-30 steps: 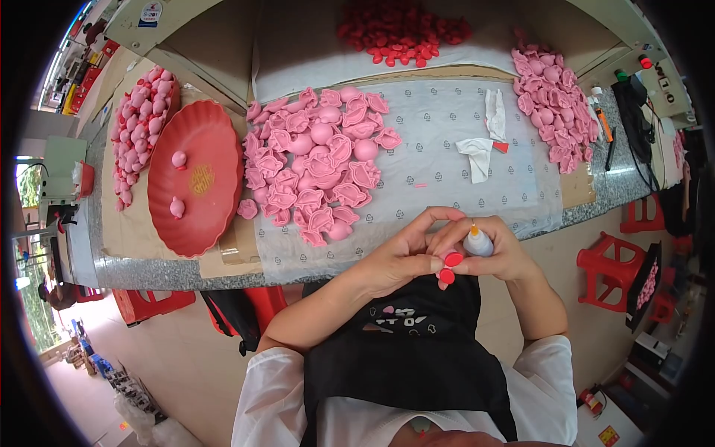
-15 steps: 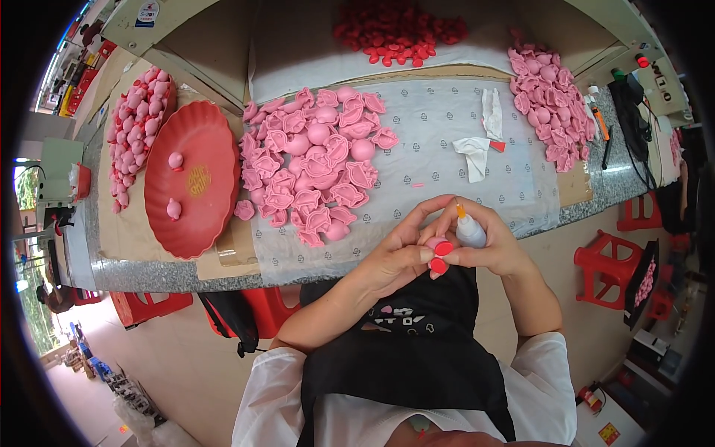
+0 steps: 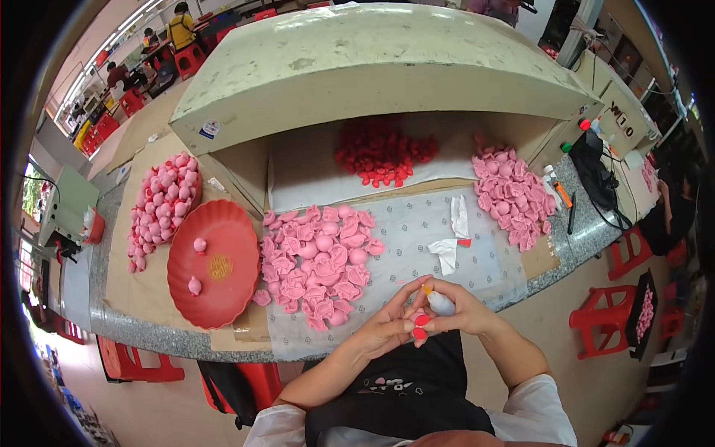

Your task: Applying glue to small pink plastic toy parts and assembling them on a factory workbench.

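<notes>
My left hand [image 3: 381, 331] is closed on a small pink piece with red round ends [image 3: 421, 320]. The fingertips and thumb of my right hand [image 3: 465, 309] meet it from the other side. A white squeeze bottle with an orange tip [image 3: 441, 302] is tucked in my right hand, its tip pointing up and left. Both hands are together over the table's front edge. To their left lies a pile of pink ball and petal-shaped pieces [image 3: 324, 253]. How the pink piece's back looks is hidden by my fingers.
A red scalloped plate [image 3: 246, 287] holds two pink pieces. Left of it stands a heap of pink-and-red pieces [image 3: 160, 197]. Red pieces [image 3: 383, 153] lie inside the pale cabinet [image 3: 387, 89]. Another pink pile [image 3: 514, 194] and crumpled white paper [image 3: 445, 255] are at the right.
The view has tilted up, so more of the cabinet and room shows. My hands stay together on the pink piece, with the bottle still in my right hand.
</notes>
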{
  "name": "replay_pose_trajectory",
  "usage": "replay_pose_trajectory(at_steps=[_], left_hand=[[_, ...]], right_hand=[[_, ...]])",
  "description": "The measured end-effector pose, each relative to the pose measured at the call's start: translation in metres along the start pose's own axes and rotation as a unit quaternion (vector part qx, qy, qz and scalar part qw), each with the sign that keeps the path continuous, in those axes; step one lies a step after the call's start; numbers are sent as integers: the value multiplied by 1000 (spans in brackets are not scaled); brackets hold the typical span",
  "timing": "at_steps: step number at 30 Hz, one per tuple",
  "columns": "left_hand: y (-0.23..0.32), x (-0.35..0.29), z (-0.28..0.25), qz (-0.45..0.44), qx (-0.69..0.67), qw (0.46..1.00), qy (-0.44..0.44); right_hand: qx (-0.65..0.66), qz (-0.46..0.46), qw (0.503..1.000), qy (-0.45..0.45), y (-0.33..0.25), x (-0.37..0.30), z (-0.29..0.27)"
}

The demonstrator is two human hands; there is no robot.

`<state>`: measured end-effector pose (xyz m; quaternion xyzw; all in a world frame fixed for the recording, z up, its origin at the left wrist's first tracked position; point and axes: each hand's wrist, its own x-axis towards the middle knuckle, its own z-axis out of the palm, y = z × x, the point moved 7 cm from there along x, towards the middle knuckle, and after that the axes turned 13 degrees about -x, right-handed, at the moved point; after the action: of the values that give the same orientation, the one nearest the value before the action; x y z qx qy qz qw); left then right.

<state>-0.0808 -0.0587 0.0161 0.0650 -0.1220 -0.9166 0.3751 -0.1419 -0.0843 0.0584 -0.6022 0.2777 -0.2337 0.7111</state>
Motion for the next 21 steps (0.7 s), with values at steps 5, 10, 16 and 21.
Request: replay_pose_trajectory(at_steps=[5,10,16,21], left_hand=[[9,1,5,37,-9,999,-28],[21,-1,11,62,27,998,2],[39,-15,5,132,91,985,70],[56,-25,6,190,119,971,78]], right_hand=[[-87,-44,995,26,-1,7,-8],[-51,43,997,29,-1,6,-8],[-114,-66,976,175,-20,-6,-37],[-96,-71,953,278,-14,-21,-69]])
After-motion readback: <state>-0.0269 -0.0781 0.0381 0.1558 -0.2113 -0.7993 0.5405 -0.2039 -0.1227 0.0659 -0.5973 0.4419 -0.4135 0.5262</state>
